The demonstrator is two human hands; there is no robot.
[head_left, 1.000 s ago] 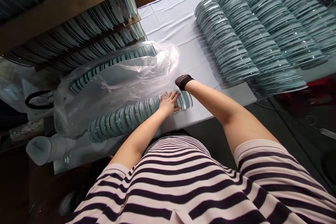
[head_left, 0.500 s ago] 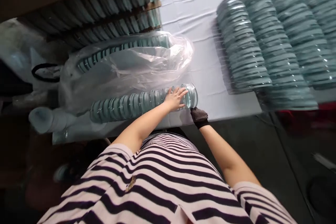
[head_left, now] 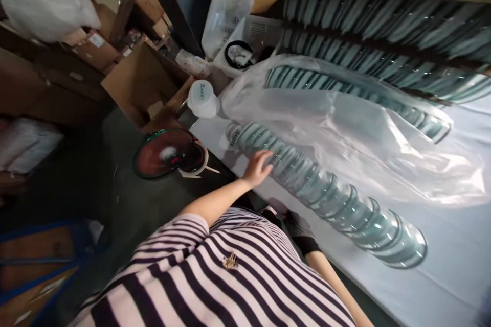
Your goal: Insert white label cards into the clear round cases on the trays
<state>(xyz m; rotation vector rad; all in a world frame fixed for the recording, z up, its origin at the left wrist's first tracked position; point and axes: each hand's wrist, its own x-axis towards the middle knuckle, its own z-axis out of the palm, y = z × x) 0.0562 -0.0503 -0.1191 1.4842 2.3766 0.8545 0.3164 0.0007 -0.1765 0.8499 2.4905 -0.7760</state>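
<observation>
The bare left hand [head_left: 258, 167] rests with loose fingers on the long row of glass discs [head_left: 326, 199] lying on the white table [head_left: 452, 286], perhaps to steady it, while the gloved right hand [head_left: 301, 230], at five o'clock from it, holds nothing visible.
</observation>
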